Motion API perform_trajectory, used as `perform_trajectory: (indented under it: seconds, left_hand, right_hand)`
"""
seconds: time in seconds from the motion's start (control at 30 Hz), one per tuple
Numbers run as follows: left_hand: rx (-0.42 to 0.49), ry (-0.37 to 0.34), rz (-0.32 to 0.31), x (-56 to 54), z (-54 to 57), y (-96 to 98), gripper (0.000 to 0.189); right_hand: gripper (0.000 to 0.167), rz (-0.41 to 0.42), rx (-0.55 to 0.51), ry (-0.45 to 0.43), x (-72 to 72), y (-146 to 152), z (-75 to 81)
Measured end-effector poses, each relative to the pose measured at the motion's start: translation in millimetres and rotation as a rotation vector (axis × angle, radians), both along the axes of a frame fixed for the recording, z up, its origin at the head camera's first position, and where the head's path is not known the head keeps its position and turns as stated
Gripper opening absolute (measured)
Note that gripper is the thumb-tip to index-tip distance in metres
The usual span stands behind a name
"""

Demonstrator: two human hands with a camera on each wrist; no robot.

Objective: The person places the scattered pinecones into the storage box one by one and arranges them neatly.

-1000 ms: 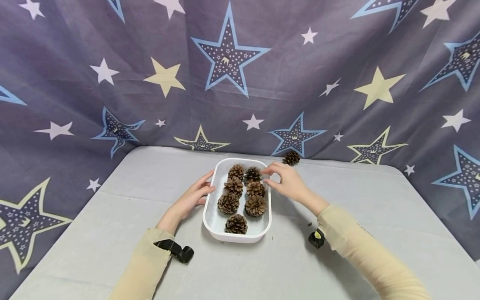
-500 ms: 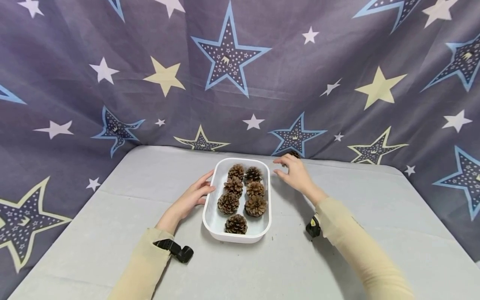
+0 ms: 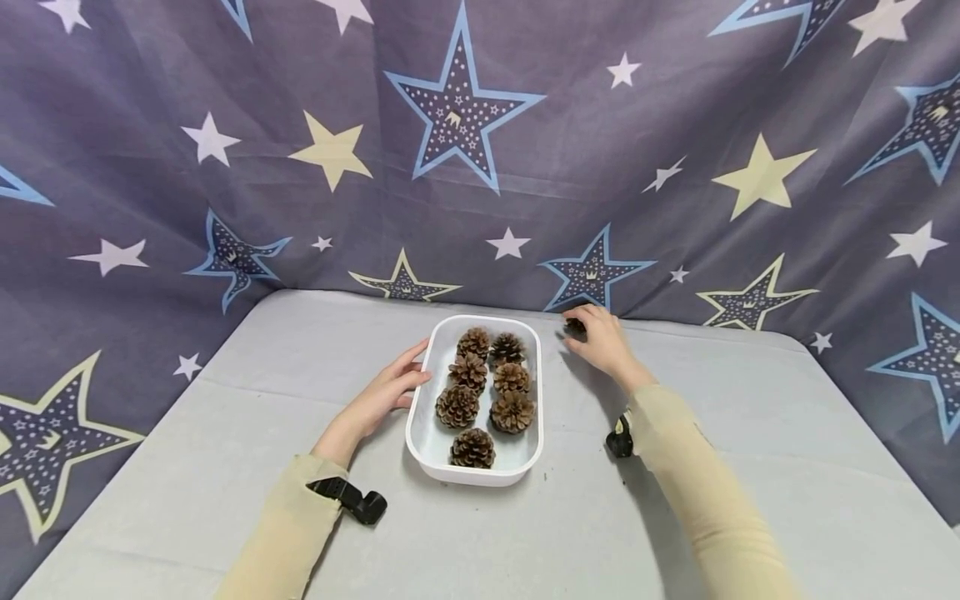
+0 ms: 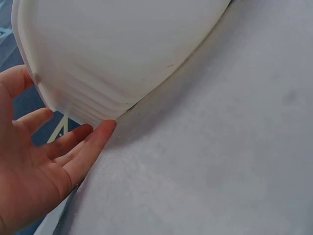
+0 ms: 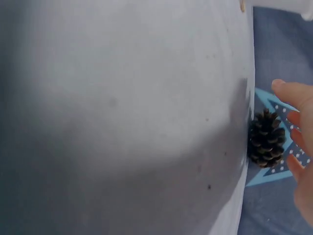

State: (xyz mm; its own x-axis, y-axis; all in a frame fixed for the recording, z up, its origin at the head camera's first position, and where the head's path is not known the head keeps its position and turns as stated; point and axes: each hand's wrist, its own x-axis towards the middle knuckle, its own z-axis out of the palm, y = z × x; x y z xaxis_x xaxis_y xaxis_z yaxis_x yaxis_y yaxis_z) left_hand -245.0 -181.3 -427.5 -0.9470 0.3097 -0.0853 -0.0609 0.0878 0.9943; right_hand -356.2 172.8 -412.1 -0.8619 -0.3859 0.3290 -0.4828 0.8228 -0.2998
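A white plastic box holds several brown pine cones, arranged roughly in two columns. My left hand rests against its left side; in the left wrist view, extended fingers touch the ribbed wall. Beyond the box's far right corner, my right hand reaches over a lone pine cone, partly covering it. From the right wrist, that cone sits at the table's far edge, with the thumb and spread fingers around it but apparently apart from it.
A dark star-patterned cloth hangs directly behind the table. Small dark crumbs lie on the pale table cover. Each wrist wears a black strap with a camera.
My right hand has moved from the box's right rim, back and to the right, to the lone pine cone. The left hand and box have stayed put.
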Motion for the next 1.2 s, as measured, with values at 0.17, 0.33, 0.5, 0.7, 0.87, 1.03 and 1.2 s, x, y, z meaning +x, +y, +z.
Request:
perform_trajectory:
  seconds: [0.17,0.33,0.5,0.7,0.87,1.03,1.2]
  left_hand:
    - [-0.008,0.001,0.000,0.1,-0.2,-0.2,0.063]
    - [-0.012,0.000,0.006,1.2,0.3,-0.1,0.063]
    - [-0.017,-0.003,0.015,2.0,0.8,-0.1,0.062]
    - [-0.015,0.001,0.012,2.5,1.0,0.6,0.062]
    - [-0.014,0.000,0.014,1.3,0.5,0.2,0.062]
    - [-0.017,0.008,0.011,0.8,-0.5,-0.1,0.062]
    - [-0.022,0.005,0.017,1.4,-1.7,0.2,0.062]
  right_hand:
    - [0.044,-0.042,-0.003,-0.014,-5.2,1.7,-2.8]
    - [0.044,-0.066,0.026,-0.001,-8.3,0.2,-4.2]
    - [0.044,-0.078,0.034,-0.014,-8.6,-2.1,-2.3]
    - [0.043,-0.093,0.051,-0.006,-10.0,-2.4,-1.9]
    - [0.042,-0.104,0.063,0.022,-12.5,0.9,-4.0]
    - [0.041,-0.109,0.058,0.047,-14.1,4.3,-5.2]
    - [0.040,-0.107,0.057,0.078,-14.5,6.4,-5.1]
